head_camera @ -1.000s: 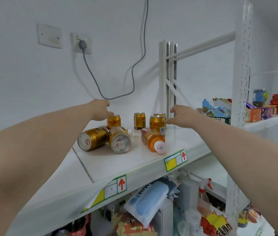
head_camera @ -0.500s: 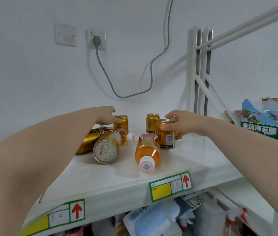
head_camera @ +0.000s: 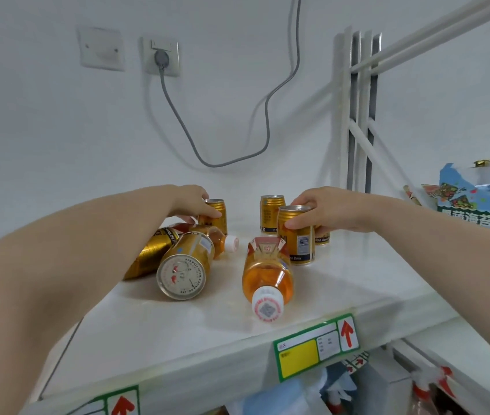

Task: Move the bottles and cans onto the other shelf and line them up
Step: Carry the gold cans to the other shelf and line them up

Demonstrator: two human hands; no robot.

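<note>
Gold drink cans and orange bottles crowd the white shelf (head_camera: 342, 283). My left hand (head_camera: 191, 202) closes around an upright gold can (head_camera: 217, 215) at the back left. My right hand (head_camera: 324, 209) grips the top of another upright gold can (head_camera: 296, 241). Behind it stands a third upright can (head_camera: 271, 213), and a further can (head_camera: 323, 238) shows partly under my right hand. Two gold cans lie on their sides, one (head_camera: 185, 269) facing me, one (head_camera: 150, 253) under my left forearm. An orange bottle (head_camera: 267, 278) lies cap toward me; another bottle (head_camera: 222, 242) lies behind.
A grey cable (head_camera: 177, 115) hangs from the wall socket (head_camera: 161, 56) above the shelf. White shelf uprights (head_camera: 360, 115) stand at the back right. A blue snack box (head_camera: 477, 199) sits on the neighbouring shelf at right. Packages and spray bottles fill the shelf below.
The view has moved closer to the shelf. Both hands reached forward and down onto the upright cans; the right hand's fingers now wrap the front can's top.
</note>
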